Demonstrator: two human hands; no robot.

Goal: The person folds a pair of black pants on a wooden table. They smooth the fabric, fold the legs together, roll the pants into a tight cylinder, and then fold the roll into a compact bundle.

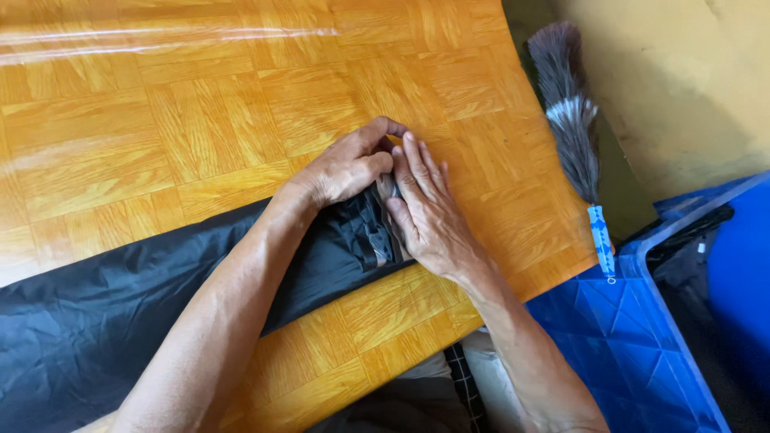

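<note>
Both hands' grip (pixel 391 188) at black fabric's (pixel 120 297) end

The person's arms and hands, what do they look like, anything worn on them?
Both forearms are bare up to the frame's edge: no sleeves, gloves, watch or bracelet in view. The left hand and right hand show no rings on the visible fingers. Veins and tendons stand out on the backs of the hands, and the nails are short.

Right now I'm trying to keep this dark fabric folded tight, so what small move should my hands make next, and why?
Probably slide the right hand flat along the black fabric toward you. Both hands meet at its narrow folded end, the left hand pinching it on the wooden table, while the long stretch behind lies wrinkled.
</note>
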